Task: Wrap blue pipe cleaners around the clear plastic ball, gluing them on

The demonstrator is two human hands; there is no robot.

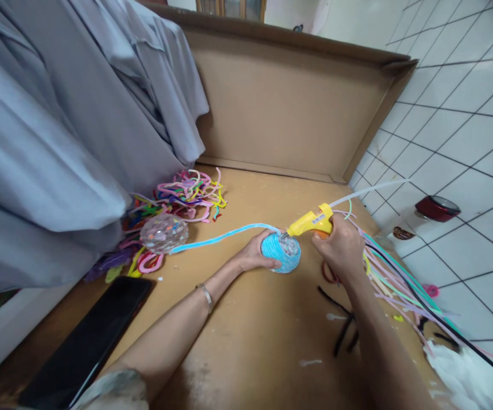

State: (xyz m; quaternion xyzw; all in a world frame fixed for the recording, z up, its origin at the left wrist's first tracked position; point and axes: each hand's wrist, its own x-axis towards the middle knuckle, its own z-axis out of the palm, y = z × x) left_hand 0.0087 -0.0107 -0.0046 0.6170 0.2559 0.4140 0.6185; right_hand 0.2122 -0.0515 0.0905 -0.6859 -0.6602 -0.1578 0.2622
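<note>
- The blue-wrapped ball [281,259] sits at mid-counter, the fingers of the left hand [257,253] clamped around its side.
- The right hand [344,246] has its fingers closed on the yellow glue gun [309,223], nozzle at the ball's rim.
- A blue fuzzy strand [225,234] runs from the ball leftward to a clear ball [164,233], which sits against a heap of colored fuzzy sticks [193,193].
- A black phone [88,341] lies nearer the wearer, left of the left forearm.
- The right hand and forearm partly cover a red loop [329,273], perhaps a scissor handle, and some black pieces [344,333].
- Right of that arm: pale straight sticks [394,285], a black cable [421,304], white tissue [455,364] and a red-lidded jar [438,209].
- The counter [238,341] is brown, with small whitish scraps.
- A cardboard panel [289,102] stands behind, gray cloth [58,114] hangs left, and white tiles [477,154] line the right.
</note>
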